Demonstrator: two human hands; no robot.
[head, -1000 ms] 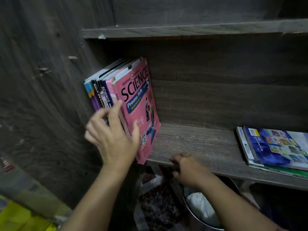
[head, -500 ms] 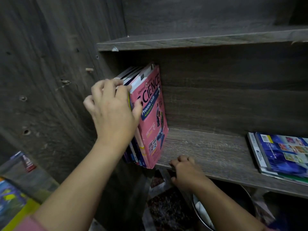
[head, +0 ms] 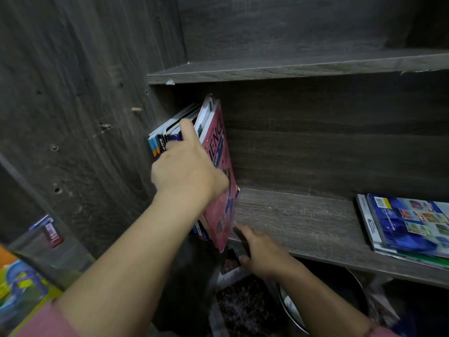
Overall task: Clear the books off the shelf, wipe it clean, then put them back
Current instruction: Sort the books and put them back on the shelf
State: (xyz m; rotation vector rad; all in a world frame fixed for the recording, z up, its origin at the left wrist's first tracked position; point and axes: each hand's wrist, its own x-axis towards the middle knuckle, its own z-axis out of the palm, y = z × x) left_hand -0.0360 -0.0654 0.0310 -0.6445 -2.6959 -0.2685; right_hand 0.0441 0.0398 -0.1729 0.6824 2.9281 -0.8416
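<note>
— What changed at the left hand (head: 187, 171)?
— It has climbed the spines of the upright books (head: 167, 137). One finger points up; its grip I cannot tell. They stand straighter, at the shelf's (head: 291, 215) left end.
— And the right hand (head: 262, 254)?
— It left the shelf edge, open and empty, near the pink book (head: 217, 215). I judge: returned books being straightened.

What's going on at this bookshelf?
A person is working on the upright books at the left end of the shelf. The left hand grips the pink science book, index finger slipped between it and its neighbours. The book leans, with its lower corner past the shelf's front edge. The right hand, fingers open, reaches toward that corner. A flat stack of books lies at the right end.
</note>
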